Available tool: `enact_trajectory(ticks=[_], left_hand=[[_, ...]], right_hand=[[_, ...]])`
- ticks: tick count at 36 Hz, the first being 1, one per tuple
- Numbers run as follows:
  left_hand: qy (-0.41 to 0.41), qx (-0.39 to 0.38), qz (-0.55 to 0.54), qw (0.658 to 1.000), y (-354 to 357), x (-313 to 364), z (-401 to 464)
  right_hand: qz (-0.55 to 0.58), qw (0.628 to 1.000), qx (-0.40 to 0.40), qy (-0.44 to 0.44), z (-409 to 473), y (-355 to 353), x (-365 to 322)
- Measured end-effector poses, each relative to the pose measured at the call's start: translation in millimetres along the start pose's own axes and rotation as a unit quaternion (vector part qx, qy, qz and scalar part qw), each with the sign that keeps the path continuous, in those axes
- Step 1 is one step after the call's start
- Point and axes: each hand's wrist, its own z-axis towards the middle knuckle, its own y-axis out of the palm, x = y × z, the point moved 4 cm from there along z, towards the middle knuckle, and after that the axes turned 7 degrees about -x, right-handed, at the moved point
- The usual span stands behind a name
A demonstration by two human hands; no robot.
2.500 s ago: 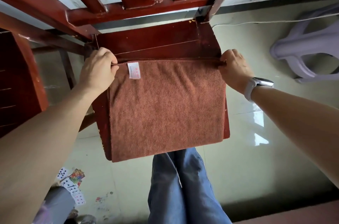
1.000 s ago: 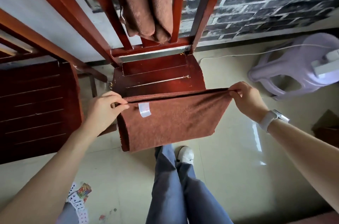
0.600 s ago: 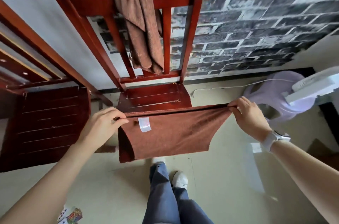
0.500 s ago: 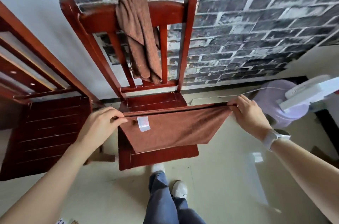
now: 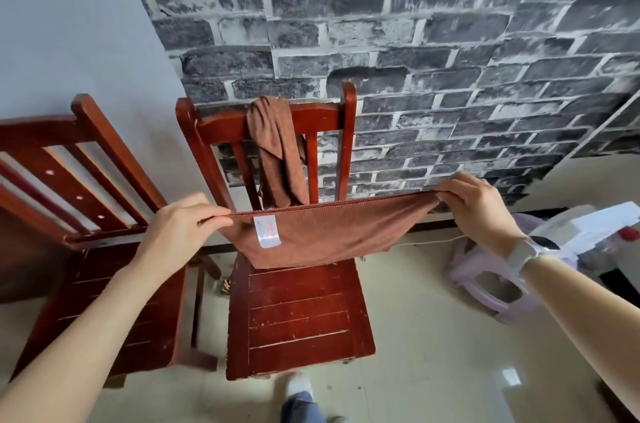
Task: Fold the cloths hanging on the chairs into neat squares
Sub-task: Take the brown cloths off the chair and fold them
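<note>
A brown cloth (image 5: 329, 235) with a white tag hangs stretched in the air above the seat of a red wooden chair (image 5: 298, 322). My left hand (image 5: 183, 232) pinches its upper left corner. My right hand (image 5: 478, 208), with a white watch on the wrist, pinches its upper right corner. The cloth hangs doubled, its lower edge just above the seat's back part. A second brown cloth (image 5: 277, 152) hangs bunched over the chair's top rail.
Another red wooden chair (image 5: 86, 249) stands close on the left. A pale purple plastic stool (image 5: 485, 284) and a white appliance (image 5: 588, 228) sit on the tiled floor at right. A grey brick-patterned wall is behind. My leg and shoe show at the bottom.
Both hands have lifted the cloth off the chair seat and raised it in the air, still holding the top corners. The view has tilted up, revealing the seat and wall.
</note>
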Motion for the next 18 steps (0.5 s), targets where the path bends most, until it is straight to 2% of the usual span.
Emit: enact_trajectory(ticks=[5,9,15,18], left_hand=[[-0.023,0.026,-0.038,0.999,-6,-9,4],[-0.053,0.025,-0.012,0.998,-6,-11,10],[-0.091,-0.014,0.077,0.993,7,-32,20],[-0.099,-0.007,0.108,0.989,12,-40,31]], right_hand=[[-0.010,1.000,-0.006,-0.006,11,-1,0],[0.017,0.999,0.019,0.020,25,4,-2],[0.014,0.997,-0.054,0.060,38,35,3],[0.013,0.994,-0.073,0.086,48,53,5]])
